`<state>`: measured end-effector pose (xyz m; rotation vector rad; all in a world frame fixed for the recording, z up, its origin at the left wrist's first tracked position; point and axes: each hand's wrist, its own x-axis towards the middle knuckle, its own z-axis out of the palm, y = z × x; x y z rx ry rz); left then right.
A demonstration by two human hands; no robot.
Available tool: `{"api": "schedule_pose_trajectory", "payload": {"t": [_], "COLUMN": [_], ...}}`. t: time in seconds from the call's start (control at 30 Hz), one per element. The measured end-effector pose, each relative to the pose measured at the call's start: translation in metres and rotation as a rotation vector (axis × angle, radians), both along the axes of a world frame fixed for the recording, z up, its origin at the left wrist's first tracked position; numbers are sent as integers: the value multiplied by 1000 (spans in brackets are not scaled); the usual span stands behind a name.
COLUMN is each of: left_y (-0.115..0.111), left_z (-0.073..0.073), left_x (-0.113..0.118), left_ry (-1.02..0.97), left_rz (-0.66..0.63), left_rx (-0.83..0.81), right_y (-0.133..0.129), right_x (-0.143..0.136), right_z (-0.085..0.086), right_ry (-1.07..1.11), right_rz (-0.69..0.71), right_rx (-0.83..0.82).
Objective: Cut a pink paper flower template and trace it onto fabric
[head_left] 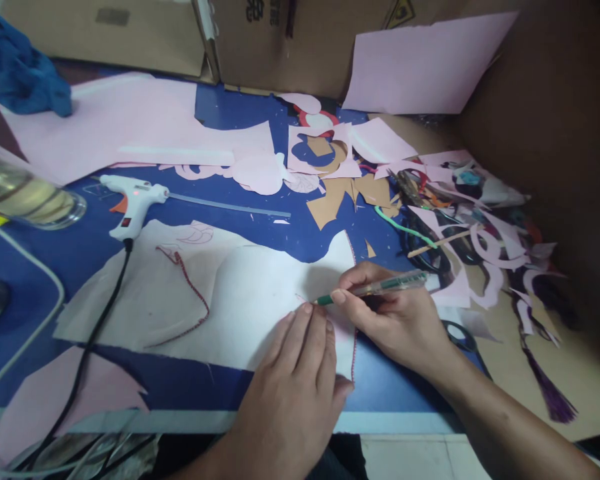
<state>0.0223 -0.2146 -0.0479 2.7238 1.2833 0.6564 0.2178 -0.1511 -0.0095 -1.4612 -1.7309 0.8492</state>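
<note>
My right hand (pixel 405 323) grips a pen (pixel 387 284) with a clear barrel and a green tip section. Its point touches a white sheet (pixel 250 287), paper or cloth, right by my left fingertips. Faint pinkish lines show there. Pressed flat on that sheet is my left hand (pixel 297 377), its fingers stretched out and side by side. Red edging runs down the sheet's right end. Over its left half lies a thin dark-red cord (pixel 195 290), bent in the middle. Farther up is a small drawn pink outline (pixel 197 232).
A white glue gun (pixel 136 197) with a black cable lies at the sheet's upper left. Behind are large pink sheets (pixel 145 127). At right, scraps and cords crowd near scissors (pixel 460 333) and a purple tassel (pixel 547 387). Cardboard boxes (pixel 290 47) stand behind.
</note>
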Motion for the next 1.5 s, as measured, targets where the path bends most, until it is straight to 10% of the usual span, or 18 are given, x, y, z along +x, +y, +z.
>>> {"api": "schedule_pose_trajectory", "payload": {"t": [1.5], "left_y": [1], "left_z": [1], "left_x": [-1], "left_ry": [39], "left_rz": [-24], "left_rx": [8], "right_y": [5], "right_x": [18], "right_z": [12], "right_ry": [-60], "right_rz": [-104], "right_rx": [-5]}}
